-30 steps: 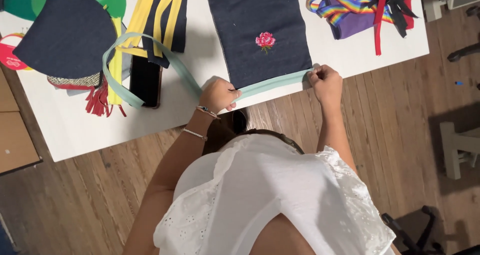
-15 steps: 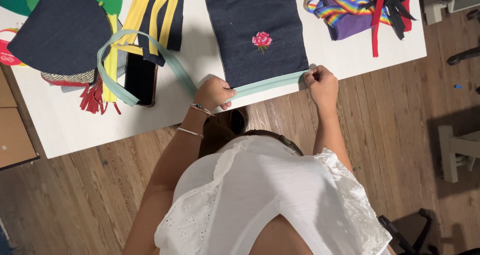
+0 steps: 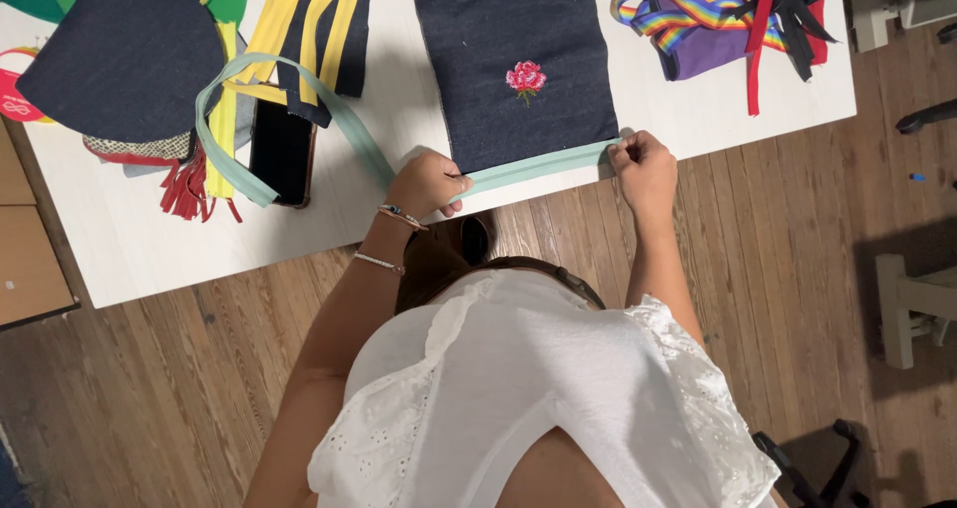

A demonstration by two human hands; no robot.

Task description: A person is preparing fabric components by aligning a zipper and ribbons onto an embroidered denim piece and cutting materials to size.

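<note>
While I am leaning over the white table [image 3: 140,259], my left hand [image 3: 427,184] is pressing down on a mint green strip [image 3: 538,165], and my fingers are curled shut around it. Far off to the left of that hand, a dark blue round cloth [image 3: 125,54] is lying next to some red fringe [image 3: 184,189]. A black phone [image 3: 281,149] is sitting just left of my left hand, and the long end of the green strip is looping over it. Yellow and navy strips [image 3: 309,29] are lying above the phone.

Between my two hands, the green strip is running flat along the near edge of a dark blue cloth [image 3: 498,29]. A little pink flower [image 3: 525,76] is sewn on that cloth, just above the strip.

My right hand [image 3: 646,164] is pinching the other end of the green strip at the corner of the blue cloth, with my fingers closed tight on it. Up and to the right of that hand, a purple cloth [image 3: 698,44] is lying under a rainbow ribbon [image 3: 668,14] and a red ribbon [image 3: 755,59].
</note>
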